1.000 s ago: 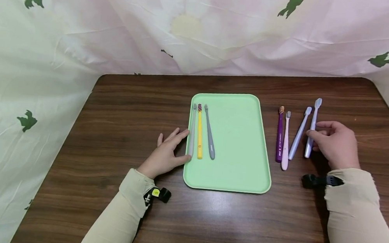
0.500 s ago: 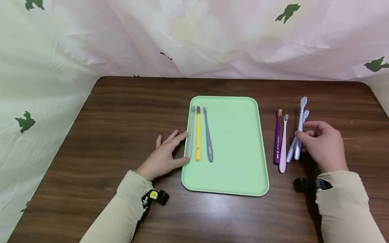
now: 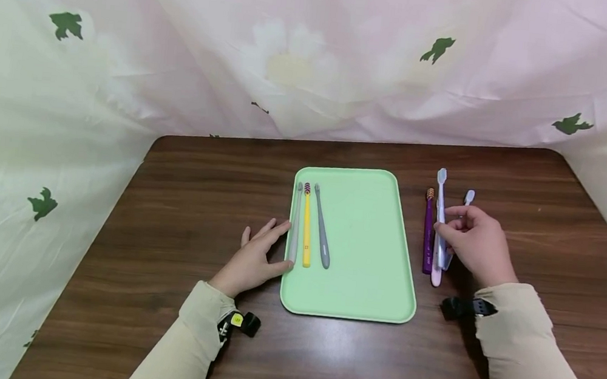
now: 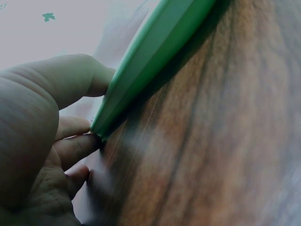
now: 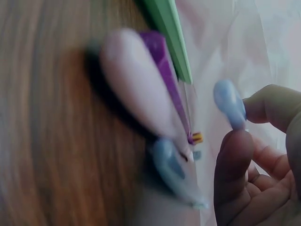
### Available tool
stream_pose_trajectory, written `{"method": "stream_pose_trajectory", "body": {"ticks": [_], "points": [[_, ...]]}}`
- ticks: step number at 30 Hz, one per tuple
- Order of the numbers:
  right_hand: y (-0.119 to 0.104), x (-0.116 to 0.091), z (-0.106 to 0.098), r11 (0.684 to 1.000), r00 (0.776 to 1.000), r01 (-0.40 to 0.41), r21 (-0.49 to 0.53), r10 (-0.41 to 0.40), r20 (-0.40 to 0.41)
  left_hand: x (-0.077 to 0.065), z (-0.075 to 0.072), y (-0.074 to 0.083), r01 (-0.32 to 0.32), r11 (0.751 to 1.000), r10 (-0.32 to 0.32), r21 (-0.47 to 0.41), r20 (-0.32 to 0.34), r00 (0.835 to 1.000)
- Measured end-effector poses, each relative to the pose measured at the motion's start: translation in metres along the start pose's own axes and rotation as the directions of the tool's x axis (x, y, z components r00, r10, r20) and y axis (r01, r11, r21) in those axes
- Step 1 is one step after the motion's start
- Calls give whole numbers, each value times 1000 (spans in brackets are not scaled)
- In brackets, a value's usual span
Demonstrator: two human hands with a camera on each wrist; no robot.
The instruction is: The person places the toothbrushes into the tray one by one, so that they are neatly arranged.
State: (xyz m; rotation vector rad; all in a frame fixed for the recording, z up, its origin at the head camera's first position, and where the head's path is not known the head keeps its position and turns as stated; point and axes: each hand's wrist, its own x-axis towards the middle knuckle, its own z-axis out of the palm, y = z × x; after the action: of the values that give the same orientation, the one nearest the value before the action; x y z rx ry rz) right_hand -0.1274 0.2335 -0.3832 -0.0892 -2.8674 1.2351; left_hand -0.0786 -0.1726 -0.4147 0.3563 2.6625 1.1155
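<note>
Between the thumb and fingers of my right hand (image 3: pixel 476 246), a light-blue toothbrush (image 3: pixel 441 179) is pinched, raised above the table in the right wrist view. In the head view it overlaps a pink toothbrush (image 3: pixel 435 279), which lies beside a purple toothbrush (image 3: pixel 427 244). A second light-blue toothbrush (image 5: pixel 168 165) lies on the table, partly behind my right hand. My left hand (image 3: pixel 252 264) touches the left rim of a green tray (image 3: pixel 346 311) with extended fingers. On the tray's left side lie a light-grey toothbrush (image 3: pixel 294 231), a yellow toothbrush (image 3: pixel 307 232) and a dark-grey toothbrush (image 3: pixel 322 231).
The dark wood table (image 3: pixel 198 198) stretches out on both sides of the tray. A floral cloth (image 3: pixel 333 113) hangs behind its back edge. Each wrist wears a black strap with a small camera (image 3: pixel 251 325).
My right hand has carried the light-blue toothbrush leftward, past the second light-blue one and over the pink one. My left hand stays at the tray's rim. The head view has tilted up slightly.
</note>
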Motion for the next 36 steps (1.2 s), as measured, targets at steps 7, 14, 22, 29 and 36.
{"method": "stream_pose_trajectory", "body": {"ticks": [7, 14, 22, 29, 36], "points": [[-10, -4, 5, 998, 999, 44, 50, -45, 23, 0, 0, 1, -5, 1000, 5, 0, 6, 1000], [-23, -5, 11, 996, 995, 76, 52, -79, 67, 1, -2, 3, -9, 1000, 9, -1, 5, 1000], [-32, -7, 22, 993, 991, 84, 80, -92, 102, 1, -1, 3, -18, 1000, 18, -5, 3, 1000], [-40, -8, 28, 993, 986, 80, 82, -91, 140, 3, -1, 5, -15, 1000, 15, -3, 1, 1000], [-52, -8, 32, 992, 978, 89, 91, -104, 181, 2, -1, 4, -6, 1000, 6, -13, 0, 1000]]}}
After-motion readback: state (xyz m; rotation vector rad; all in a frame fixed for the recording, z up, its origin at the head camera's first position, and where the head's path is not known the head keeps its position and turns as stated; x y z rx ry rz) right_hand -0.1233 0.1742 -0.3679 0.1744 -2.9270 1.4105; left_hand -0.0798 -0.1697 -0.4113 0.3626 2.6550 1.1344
